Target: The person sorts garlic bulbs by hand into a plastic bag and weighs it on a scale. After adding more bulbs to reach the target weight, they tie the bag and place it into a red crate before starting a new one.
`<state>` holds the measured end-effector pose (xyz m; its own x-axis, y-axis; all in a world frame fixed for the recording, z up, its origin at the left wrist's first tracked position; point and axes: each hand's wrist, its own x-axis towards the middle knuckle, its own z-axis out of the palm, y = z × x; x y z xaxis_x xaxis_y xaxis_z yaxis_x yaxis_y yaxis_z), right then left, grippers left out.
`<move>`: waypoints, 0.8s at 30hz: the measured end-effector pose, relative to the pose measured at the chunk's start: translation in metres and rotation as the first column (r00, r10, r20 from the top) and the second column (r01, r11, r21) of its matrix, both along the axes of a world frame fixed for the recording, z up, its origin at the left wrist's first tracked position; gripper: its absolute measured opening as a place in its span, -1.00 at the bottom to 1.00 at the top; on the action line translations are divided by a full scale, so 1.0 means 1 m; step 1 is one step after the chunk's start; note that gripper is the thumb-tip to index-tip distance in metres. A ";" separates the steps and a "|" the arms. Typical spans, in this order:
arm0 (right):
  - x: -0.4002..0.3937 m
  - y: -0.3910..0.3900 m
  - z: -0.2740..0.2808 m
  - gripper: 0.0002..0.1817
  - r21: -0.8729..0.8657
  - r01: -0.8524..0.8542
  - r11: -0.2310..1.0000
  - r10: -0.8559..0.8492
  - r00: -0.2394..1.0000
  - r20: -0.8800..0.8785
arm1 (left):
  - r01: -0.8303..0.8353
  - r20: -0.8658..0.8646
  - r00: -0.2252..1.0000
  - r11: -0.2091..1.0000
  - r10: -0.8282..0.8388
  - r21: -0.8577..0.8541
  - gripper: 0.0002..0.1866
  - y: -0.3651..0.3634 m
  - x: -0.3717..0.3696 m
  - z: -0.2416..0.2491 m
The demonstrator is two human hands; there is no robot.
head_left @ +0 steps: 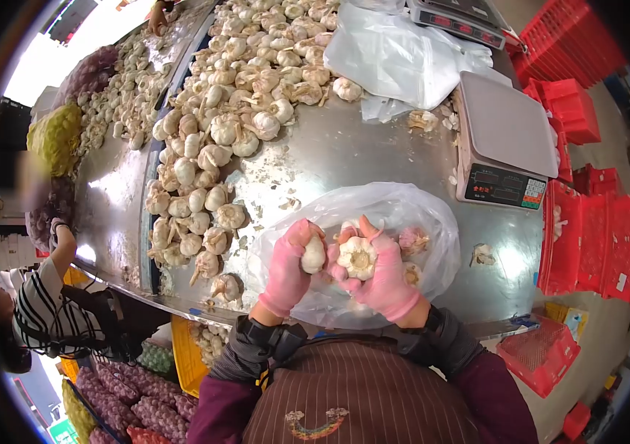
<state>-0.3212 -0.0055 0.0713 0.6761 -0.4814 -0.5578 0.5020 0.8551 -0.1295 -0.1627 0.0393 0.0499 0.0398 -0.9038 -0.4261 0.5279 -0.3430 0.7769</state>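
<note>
Both my hands wear pink gloves and are raised over a clear plastic bag [411, 211] lying on the steel table [344, 155]. My left hand [289, 270] is closed around one garlic bulb [314, 254]. My right hand [381, 277] grips a larger garlic bulb [358, 257], root end facing me. A few more bulbs lie inside the bag [413, 239]. A long heap of loose garlic bulbs [219, 140] runs along the table to the left of my hands.
A digital scale [506, 140] stands on the table at the right, a second scale [456, 18] farther back. White plastic bags [396, 55] lie beside the heap. Red crates [596, 237] stack at the right. A person in a striped top [48, 303] works at the left.
</note>
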 end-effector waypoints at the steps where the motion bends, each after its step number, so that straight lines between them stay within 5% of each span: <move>1: -0.001 0.000 -0.003 -0.59 -0.055 0.031 0.998 -0.035 0.996 -0.084 | 0.015 0.097 0.995 0.998 -0.009 -0.056 -0.70 0.003 0.002 -0.010; 5: -0.011 -0.002 -0.018 -0.59 -0.099 0.064 0.993 -0.084 0.972 -0.219 | 0.214 0.322 0.925 0.977 -0.201 -0.007 -0.66 0.009 -0.002 -0.017; 8: -0.005 0.007 -0.030 -0.60 -0.159 0.108 0.981 -0.153 0.941 -0.302 | 0.277 0.375 0.907 0.942 -0.191 -0.189 -0.60 0.007 -0.027 -0.007; 12: -0.009 0.008 -0.025 -0.61 -0.293 0.022 0.956 -0.151 0.893 -0.425 | 0.107 -0.017 0.994 0.990 -0.109 -0.092 -0.63 0.008 -0.042 -0.013; 14: -0.011 0.005 -0.026 -0.68 -0.557 -0.061 0.829 -0.277 0.820 -0.501 | 0.120 0.057 0.992 0.985 -0.113 -0.128 -0.74 0.004 -0.042 -0.013; 15: -0.009 0.002 -0.027 -0.68 -0.557 -0.071 0.828 -0.254 0.837 -0.485 | 0.097 0.077 0.993 0.988 -0.087 -0.124 -0.74 0.006 -0.029 -0.011; 16: -0.008 -0.003 -0.026 -0.76 -0.716 -0.406 0.568 -0.388 0.635 -0.668 | 0.095 0.384 0.923 0.978 -0.015 -0.189 -0.74 0.008 -0.015 -0.008; 17: -0.007 -0.008 -0.027 -0.84 -0.643 -0.722 0.254 -0.597 0.407 -0.692 | 0.116 0.645 0.761 0.962 0.073 -0.246 -0.74 0.010 0.000 -0.004; 18: -0.008 -0.010 -0.031 -0.84 -0.649 -0.721 0.242 -0.592 0.420 -0.688 | 0.157 0.835 0.525 0.945 0.166 -0.286 -0.74 0.012 0.017 0.000; 20: -0.007 -0.014 -0.039 -0.89 -0.488 -0.869 -0.078 -0.823 0.332 -0.460 | 0.112 0.939 -0.189 0.956 0.287 -0.270 -0.68 0.021 0.087 -0.008; 22: 0.030 -0.013 -0.019 -0.84 -0.579 -0.797 -0.173 -0.688 0.519 -0.508 | -0.173 0.925 -0.283 0.962 -0.256 0.213 -0.64 0.033 0.136 -0.014; 24: 0.091 -0.016 -0.024 -0.78 -0.613 -0.750 -0.249 -0.476 0.646 -0.596 | -0.125 0.915 -0.256 0.949 -0.312 0.288 -0.62 0.034 0.147 -0.029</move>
